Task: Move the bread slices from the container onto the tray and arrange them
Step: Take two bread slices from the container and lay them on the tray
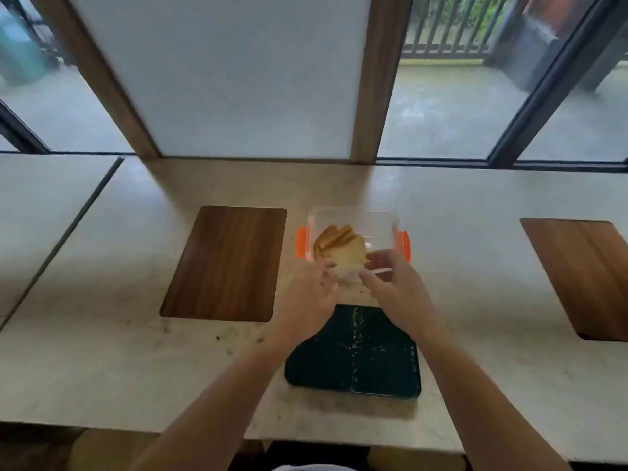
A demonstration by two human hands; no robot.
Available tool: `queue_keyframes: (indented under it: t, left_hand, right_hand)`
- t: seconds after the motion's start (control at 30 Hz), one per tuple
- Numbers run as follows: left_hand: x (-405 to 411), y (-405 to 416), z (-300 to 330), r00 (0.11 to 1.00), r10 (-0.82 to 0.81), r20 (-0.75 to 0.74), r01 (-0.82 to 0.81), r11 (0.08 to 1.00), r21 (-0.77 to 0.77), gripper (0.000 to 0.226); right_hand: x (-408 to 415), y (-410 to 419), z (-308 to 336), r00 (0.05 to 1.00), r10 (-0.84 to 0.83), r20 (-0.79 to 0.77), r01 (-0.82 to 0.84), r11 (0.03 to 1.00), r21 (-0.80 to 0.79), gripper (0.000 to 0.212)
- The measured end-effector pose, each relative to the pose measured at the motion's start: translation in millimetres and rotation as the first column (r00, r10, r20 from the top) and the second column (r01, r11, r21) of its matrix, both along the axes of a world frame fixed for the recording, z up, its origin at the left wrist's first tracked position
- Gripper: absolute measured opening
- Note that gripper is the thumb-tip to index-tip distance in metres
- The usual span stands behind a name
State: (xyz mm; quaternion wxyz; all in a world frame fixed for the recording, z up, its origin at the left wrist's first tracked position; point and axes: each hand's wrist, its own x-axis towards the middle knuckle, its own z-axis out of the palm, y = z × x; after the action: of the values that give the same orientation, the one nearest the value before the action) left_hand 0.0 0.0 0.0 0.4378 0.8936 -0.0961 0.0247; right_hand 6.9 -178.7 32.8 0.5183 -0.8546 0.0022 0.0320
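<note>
Both hands reach to the near edge of the clear box (353,232). The left hand (307,295) and right hand (394,283) touch it. Bread (339,244) lies inside. A dark tray (353,355) sits just below.

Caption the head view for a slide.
Both hands, left hand and right hand, reach the clear container of bread slices.

A pale stone counter (475,205) is running along a wall of windows (441,107) with a frosted panel (231,73) between wooden posts (380,76), daylight is coming in, and a railing (452,25) is showing outside.
</note>
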Motion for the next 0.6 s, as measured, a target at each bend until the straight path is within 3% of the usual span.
queue_keyframes:
  t: [0.1,0.27,0.43,0.53,0.6]
  left_hand:
    - [42,5,-6,0.999,0.034,0.023,-0.036,0.993,0.108,0.031]
    - [102,-13,-19,0.994,-0.071,-0.088,0.092,0.963,0.255,0.036]
    - [146,-29,-37,0.945,0.039,-0.325,0.115,0.89,0.441,0.029]
    - [163,-37,-45,0.921,0.12,-0.37,0.101,0.844,0.526,0.015]
    - [171,-44,-52,0.912,0.155,-0.379,0.094,0.822,0.562,0.023]
  right_hand:
    - [25,0,-13,1.0,-0.02,-0.02,0.016,0.981,-0.193,0.029]
    - [73,-8,-29,0.995,0.02,-0.097,-0.055,0.923,-0.381,0.032]
    - [145,-5,-48,0.957,0.08,-0.28,-0.204,0.871,-0.447,0.042]
    - [177,1,-67,0.901,0.077,-0.426,-0.262,0.881,-0.394,0.054]
    - [190,3,-82,0.871,0.063,-0.488,-0.273,0.887,-0.373,0.061]
